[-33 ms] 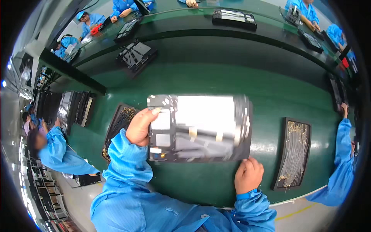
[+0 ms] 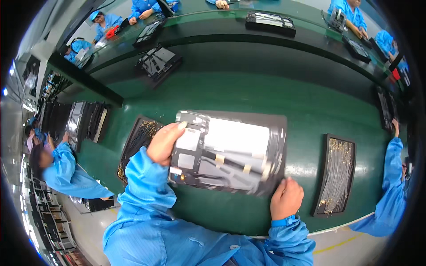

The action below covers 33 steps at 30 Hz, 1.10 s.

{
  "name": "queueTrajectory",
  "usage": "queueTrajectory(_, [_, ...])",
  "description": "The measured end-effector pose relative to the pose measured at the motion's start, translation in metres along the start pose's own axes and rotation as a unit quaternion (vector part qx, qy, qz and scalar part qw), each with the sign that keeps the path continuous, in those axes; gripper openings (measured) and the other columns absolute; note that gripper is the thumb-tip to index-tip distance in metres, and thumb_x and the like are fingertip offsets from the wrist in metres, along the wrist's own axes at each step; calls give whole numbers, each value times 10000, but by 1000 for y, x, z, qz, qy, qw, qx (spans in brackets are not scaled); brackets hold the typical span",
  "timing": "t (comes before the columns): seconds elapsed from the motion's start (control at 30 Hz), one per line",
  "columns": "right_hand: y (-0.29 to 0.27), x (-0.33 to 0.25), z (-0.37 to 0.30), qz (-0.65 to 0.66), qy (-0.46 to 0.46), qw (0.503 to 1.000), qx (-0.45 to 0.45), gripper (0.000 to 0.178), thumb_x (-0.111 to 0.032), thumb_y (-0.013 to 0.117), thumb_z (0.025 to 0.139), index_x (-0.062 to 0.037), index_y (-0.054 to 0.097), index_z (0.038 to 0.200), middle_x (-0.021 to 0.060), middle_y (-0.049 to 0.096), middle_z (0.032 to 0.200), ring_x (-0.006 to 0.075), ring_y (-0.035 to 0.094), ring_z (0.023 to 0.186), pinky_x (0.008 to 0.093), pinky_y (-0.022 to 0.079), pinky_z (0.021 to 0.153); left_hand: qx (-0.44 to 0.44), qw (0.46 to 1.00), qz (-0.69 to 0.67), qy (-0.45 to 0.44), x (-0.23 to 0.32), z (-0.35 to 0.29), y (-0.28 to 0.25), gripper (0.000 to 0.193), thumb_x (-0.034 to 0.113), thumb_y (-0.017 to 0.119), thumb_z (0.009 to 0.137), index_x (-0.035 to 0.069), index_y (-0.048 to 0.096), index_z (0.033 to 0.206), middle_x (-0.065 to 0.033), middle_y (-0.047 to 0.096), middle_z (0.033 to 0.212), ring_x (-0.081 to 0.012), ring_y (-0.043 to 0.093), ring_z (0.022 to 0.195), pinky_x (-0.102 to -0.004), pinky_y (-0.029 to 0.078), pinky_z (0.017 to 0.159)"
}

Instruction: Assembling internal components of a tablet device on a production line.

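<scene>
In front of me is an opened tablet body (image 2: 233, 153), with a bright silver battery panel, grey plates, black flat cables and small tan tape pieces. It is slightly blurred and tilted, its right end lower. A dark flat tray (image 2: 278, 122) shows behind its upper and right edges. My left hand (image 2: 165, 144) grips the tablet body's left edge, thumb on the face and fingers hidden beneath. At the lower right corner my right hand (image 2: 286, 200) is closed, fingers curled against the dark tray's edge. Whether it also touches the tablet body I cannot tell.
A black tray of thin cables (image 2: 336, 175) lies to the right on the green table (image 2: 222, 93); another cable tray (image 2: 137, 142) sits by my left forearm. Upright tablet bodies (image 2: 84, 122) stand far left. One more (image 2: 157, 62) lies beyond, below a raised shelf. Co-workers sit around.
The tablet body has turned slightly clockwise, and its lower right part has come nearer to me. My left hand has shifted slightly right with it. My right hand stays nearly in place.
</scene>
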State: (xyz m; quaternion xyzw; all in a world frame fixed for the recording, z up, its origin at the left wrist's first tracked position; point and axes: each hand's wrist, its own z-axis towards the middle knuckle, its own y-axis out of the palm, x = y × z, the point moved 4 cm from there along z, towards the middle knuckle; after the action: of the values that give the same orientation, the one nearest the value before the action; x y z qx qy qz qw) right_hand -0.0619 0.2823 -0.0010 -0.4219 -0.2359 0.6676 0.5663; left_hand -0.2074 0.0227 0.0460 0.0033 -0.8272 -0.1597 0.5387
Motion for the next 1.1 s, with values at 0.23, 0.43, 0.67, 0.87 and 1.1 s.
queueTrajectory(0.23, [0, 22, -7, 22, 226, 973, 31, 309, -196, 514, 764, 41, 506, 962, 156, 562, 830, 290, 523, 755, 340, 396, 678, 126, 935, 332, -5, -57, 12, -14, 569, 476, 470, 733, -83, 559, 795, -155, 575, 724, -203, 539, 686, -281, 400, 669])
queueTrajectory(0.43, [-23, 23, -22, 297, 352, 872, -167, 430, -209, 534, 750, 53, 422, 1072, 171, 520, 986, 245, 505, 900, 294, 366, 803, 74, 982, 163, -63, -95, -22, -26, 533, 440, 453, 772, -80, 562, 820, -113, 589, 758, -155, 542, 710, -249, 408, 668])
queueTrajectory(0.67, [-49, -10, -41, 197, 104, 891, -397, 789, -281, 719, 536, 42, 339, 1147, 254, 238, 1223, 356, 324, 1101, 345, 313, 891, 68, 966, 249, 6, -80, -28, -19, 486, 403, 399, 809, 8, 437, 1089, -99, 543, 949, -151, 493, 870, -243, 365, 773])
queueTrajectory(0.87, [-50, -16, -43, 137, 41, 905, -401, 812, -322, 748, 487, 38, 378, 1114, 250, 272, 1182, 354, 408, 1018, 342, 378, 824, 13, 985, 163, -51, -92, -25, -29, 500, 394, 396, 811, -7, 419, 1108, -116, 516, 1014, -170, 477, 923, -237, 341, 813])
queueTrajectory(1.1, [-48, 3, -45, 157, 47, 942, -292, 651, -261, 711, 558, 38, 436, 1067, 171, 486, 913, 275, 487, 844, 313, 409, 716, 66, 968, 240, -43, -87, -36, -28, 535, 418, 346, 811, -50, 462, 1044, -172, 520, 1007, -260, 482, 953, -262, 325, 838])
